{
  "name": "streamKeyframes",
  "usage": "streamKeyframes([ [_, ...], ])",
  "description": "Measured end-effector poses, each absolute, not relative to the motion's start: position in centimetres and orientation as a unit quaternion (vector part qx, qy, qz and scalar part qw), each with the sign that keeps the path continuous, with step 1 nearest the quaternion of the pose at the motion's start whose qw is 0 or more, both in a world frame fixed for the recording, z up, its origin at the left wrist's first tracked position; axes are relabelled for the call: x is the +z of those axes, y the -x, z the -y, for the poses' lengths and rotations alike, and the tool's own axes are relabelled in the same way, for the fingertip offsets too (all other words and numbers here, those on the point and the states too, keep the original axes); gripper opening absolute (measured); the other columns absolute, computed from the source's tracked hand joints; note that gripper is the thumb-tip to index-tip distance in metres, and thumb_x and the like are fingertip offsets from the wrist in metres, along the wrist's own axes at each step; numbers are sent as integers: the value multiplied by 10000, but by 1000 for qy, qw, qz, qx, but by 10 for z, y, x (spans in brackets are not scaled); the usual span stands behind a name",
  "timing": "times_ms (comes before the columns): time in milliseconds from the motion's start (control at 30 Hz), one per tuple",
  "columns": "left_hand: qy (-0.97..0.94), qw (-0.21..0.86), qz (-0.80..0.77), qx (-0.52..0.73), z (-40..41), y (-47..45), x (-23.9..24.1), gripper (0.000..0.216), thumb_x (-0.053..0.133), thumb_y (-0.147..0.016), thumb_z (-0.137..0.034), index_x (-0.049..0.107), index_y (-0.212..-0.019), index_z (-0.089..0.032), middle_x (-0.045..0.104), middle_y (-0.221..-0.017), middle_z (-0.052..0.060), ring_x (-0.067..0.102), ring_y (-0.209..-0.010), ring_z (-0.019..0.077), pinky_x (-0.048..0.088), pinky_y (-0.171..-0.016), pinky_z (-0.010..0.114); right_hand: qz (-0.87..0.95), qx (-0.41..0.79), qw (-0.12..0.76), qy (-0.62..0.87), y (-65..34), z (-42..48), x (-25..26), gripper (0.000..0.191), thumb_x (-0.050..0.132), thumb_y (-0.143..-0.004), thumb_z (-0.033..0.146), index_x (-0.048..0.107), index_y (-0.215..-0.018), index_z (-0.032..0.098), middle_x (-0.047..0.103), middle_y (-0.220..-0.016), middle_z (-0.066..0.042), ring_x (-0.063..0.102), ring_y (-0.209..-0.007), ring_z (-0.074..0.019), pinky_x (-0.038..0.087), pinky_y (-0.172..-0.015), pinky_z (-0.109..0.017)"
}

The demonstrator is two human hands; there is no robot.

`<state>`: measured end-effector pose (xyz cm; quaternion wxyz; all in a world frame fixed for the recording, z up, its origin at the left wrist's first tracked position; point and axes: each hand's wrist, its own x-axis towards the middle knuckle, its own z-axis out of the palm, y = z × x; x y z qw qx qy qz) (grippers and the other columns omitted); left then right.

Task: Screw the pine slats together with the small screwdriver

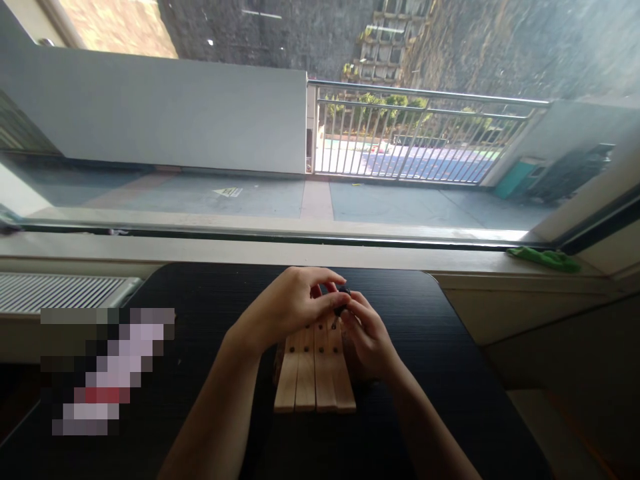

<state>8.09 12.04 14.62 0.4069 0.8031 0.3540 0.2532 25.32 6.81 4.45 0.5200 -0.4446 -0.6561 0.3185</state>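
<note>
Slats of pale wood (323, 380), four narrow and flat pieces, lie side by side near the middle of a black table with fine grain lines (420, 320), and they spread slightly at the end close to the person. Dark round screw heads (321, 349) make one row across them, and a second row is partly covered by the hands. Below the slats there is something brown, but it is too shaded to tell what. Over the far end of the slats, at the right side, stands a small black-handled tool with a thin metal shaft (343, 309), its lower tip near a screw head on the rightmost slat. The left hand (293, 303) comes over from above, with thumb and index finger nearly closed around the black handle, the other fingers curled. The right hand (370, 333) pinches the same tool from the other side, between bent thumb and index finger; its remaining fingers are mostly hidden. On the table's left lies a pale and red item (120, 367), blurred into squares. Behind the table runs a pale windowsill (225, 250), with a crumpled green cloth (545, 259) at its right end.
</note>
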Motion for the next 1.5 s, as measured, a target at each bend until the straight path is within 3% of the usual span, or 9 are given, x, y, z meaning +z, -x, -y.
streamKeyframes([
  [367,-810,361,-360,289,-118,-90,142,355,687,-828,-424,702,-1077,-171,717,-825,46,654,-720,168,512,-664,273,644,289,515,487,-255,-67,49,193,523,-939,289,702,-971,224,585,-1036,-64,576,-928,-196,478,-799,-321],
  [533,-825,328,-362,285,-117,-91,144,269,647,-865,-399,730,-928,-150,721,-776,48,651,-677,157,496,-634,257,644,255,519,500,-254,-66,47,180,552,-928,289,712,-990,234,612,-1066,-74,587,-971,-209,481,-827,-349],
  [667,-826,312,-363,298,-116,-90,146,284,682,-842,-370,723,-1023,-155,735,-842,50,667,-723,160,511,-662,254,644,236,522,507,-251,-66,47,176,560,-921,273,717,-990,236,624,-1048,-74,594,-953,-213,493,-815,-366],
  [1000,-812,355,-352,301,-116,-91,142,246,584,-905,-340,743,-979,-167,749,-905,54,681,-740,160,520,-643,237,651,251,535,476,-249,-66,37,214,515,-951,260,673,-1092,227,596,-1136,-94,586,-1062,-221,483,-908,-376],
  [1233,-790,400,-369,283,-118,-87,142,308,613,-873,-415,720,-1011,-161,749,-863,55,678,-732,172,507,-632,253,608,219,619,447,-260,-60,60,284,512,-946,186,601,-1202,272,602,-1134,-70,594,-1056,-211,506,-876,-388],
  [1367,-795,405,-378,248,-119,-85,145,364,604,-861,-490,724,-916,-151,728,-769,42,646,-669,162,454,-577,242,695,154,561,423,-269,-58,108,333,506,-927,130,598,-1216,267,595,-1107,-58,610,-966,-183,513,-830,-364],
  [1500,-813,405,-348,231,-120,-83,147,378,554,-898,-474,738,-898,-144,710,-725,33,610,-633,138,413,-559,224,811,112,395,417,-273,-63,145,355,504,-898,81,637,-1197,218,633,-1091,-70,615,-960,-179,507,-805,-330],
])
